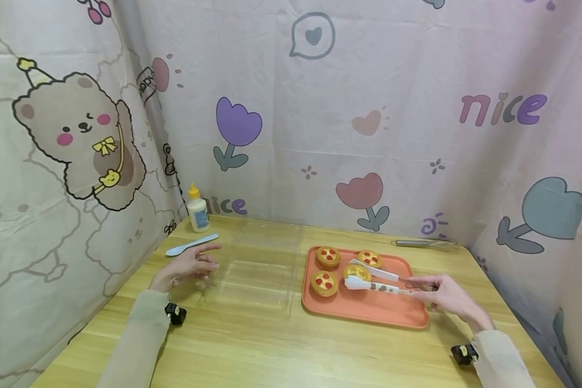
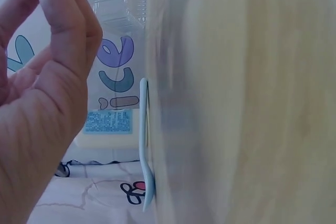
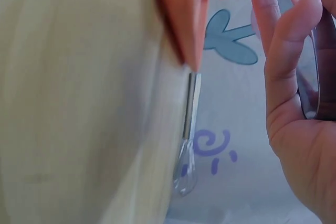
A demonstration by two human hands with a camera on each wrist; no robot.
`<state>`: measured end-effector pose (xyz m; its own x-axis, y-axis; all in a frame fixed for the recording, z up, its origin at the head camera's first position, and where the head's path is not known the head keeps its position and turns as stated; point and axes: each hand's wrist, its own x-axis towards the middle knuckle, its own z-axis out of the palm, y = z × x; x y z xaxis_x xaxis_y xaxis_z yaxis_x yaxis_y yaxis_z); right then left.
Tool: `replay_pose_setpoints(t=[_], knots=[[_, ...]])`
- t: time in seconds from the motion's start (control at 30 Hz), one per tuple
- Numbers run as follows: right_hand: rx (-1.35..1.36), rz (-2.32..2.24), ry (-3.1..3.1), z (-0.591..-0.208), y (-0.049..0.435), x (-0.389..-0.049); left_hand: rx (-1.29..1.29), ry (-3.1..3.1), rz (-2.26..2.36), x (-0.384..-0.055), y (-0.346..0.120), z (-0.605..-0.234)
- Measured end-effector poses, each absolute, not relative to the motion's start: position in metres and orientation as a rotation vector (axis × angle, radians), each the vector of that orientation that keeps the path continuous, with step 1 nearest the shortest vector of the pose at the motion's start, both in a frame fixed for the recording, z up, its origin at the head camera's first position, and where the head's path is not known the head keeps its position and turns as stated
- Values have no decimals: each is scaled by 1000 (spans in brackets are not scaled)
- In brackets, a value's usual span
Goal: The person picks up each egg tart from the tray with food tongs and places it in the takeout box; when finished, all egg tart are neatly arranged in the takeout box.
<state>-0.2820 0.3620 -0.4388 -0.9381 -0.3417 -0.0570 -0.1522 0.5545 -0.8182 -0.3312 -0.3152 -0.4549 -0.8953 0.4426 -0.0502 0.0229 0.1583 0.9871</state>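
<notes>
Over my feeds I am seeing a pale wood-grained surface [image 1: 271, 350], where a smooth orange tray [image 1: 393, 308] with rounded corners and a raised rim is carrying four round, golden-rimmed tarts. Three red-dotted tarts [image 1: 324, 284] are sitting toward its left and far side, while the yellow-topped tart [image 1: 357, 271] is lying between the white, paw-shaped tips of a pair of metal tongs [image 1: 385, 289] with brown-patched arms; I am not able to tell whether both tips are touching it. The right hand [image 1: 446, 297] is reaching in from the right, palm inward, its bent fingers and thumb gripping the tongs. The left hand [image 1: 189, 268] is hovering at the left edge of a thin, clear plastic container [image 1: 259, 280], fingers loosely curved, holding nothing. Behind that hand, a light-blue spatula [image 1: 192, 245] is lying near a white bottle [image 1: 199, 215] with a pointed yellow cap. The left wrist camera is showing me the spatula edge-on, its curved profile hidden from the head view, and the bottle's printed blue label. The right wrist camera is revealing the tongs' bent steel end inside the palm, and it is bringing closer the wire loops of the whisk [image 1: 425, 245] resting beyond the tray.
</notes>
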Motion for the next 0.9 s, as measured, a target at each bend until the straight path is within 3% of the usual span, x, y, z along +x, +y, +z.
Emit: replay_pose_setpoints(t=[0.9], knots=[[-486,-1341,2660,-425,301,-290,460,1987,1821,-333,-320,-456]])
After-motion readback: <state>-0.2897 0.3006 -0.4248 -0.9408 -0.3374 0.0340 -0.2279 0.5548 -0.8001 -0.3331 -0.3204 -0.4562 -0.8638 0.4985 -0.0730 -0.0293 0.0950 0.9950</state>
